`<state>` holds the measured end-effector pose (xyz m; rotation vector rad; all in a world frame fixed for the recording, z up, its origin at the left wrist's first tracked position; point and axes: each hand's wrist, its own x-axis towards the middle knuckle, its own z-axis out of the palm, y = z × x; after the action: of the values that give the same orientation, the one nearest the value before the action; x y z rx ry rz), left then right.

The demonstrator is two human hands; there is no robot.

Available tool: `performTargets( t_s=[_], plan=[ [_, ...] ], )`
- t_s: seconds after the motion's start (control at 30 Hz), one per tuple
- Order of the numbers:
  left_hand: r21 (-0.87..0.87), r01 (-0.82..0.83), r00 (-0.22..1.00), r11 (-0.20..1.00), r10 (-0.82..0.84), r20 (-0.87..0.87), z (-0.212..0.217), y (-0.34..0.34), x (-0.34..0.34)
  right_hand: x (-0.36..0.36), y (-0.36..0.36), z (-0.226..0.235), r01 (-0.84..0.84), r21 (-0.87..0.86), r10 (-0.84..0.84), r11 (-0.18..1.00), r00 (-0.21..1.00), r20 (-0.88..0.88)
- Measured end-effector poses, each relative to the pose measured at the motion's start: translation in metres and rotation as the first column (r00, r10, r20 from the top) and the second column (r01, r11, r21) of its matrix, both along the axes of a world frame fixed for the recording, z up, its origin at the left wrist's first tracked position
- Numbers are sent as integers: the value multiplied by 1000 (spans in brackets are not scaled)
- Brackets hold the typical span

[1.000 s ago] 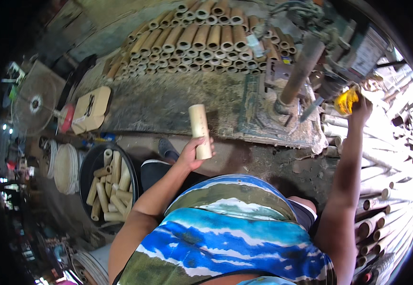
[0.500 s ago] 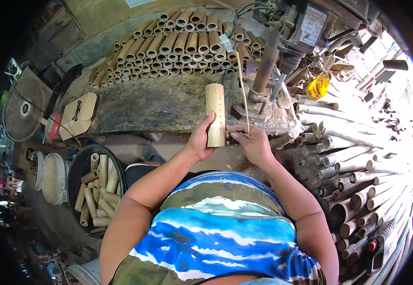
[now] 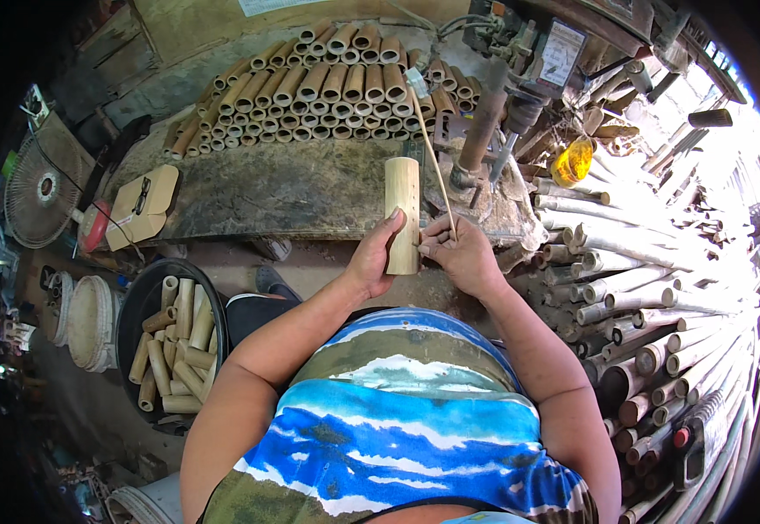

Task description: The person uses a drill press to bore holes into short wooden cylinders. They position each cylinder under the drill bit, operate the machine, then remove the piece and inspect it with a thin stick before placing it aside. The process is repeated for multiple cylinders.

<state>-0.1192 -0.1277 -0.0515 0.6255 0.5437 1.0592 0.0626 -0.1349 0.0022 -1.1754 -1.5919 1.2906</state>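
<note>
A pale bamboo tube (image 3: 404,188) stands nearly upright in front of me, above the near edge of the bench. My left hand (image 3: 373,258) is wrapped round its lower left side, thumb lying along the front. Small dark marks run down the tube's right side. My right hand (image 3: 463,258) is closed at the tube's lower right, its fingertips by the wall. Between those fingers is a long thin bamboo stick (image 3: 433,157) that slants up and to the left. What the fingertips do against the tube is partly hidden.
Stacked bamboo tubes (image 3: 310,92) line the back of the wooden bench (image 3: 258,196). A drill press (image 3: 485,122) stands at the right, beside piled bamboo poles (image 3: 659,306). At the left are a fan (image 3: 44,188), a cardboard piece with glasses (image 3: 148,210) and a black tub (image 3: 127,319) of cut tubes.
The tube has turned, so its dark marks sit nearer the right edge. My right hand has risen slightly, and the stick's upper end has tilted to the left.
</note>
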Motion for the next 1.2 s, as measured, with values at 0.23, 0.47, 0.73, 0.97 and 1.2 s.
performTargets(
  t_s=[0.23,0.47,0.73,0.97,1.2],
  plan=[
    [11,-5,1000,1000,5,-28,4,-5,2,2,-3,7,28,-13,-27,1000,996,91],
    [78,-29,993,997,37,-114,1,-8,4,-3,-5,13,15,250,-111,968,920,375],
    [-58,-19,999,998,16,-46,-6,-5,4,-1,-3,14,-93,296,-10,951,944,330],
    [-157,123,977,980,-92,190,-15,0,-3,3,4,-2,-96,-65,93,993,995,-42],
    [-214,122,951,969,-53,304,-20,-1,2,-9,-1,3,-16,101,-1,995,986,168]
  ],
)
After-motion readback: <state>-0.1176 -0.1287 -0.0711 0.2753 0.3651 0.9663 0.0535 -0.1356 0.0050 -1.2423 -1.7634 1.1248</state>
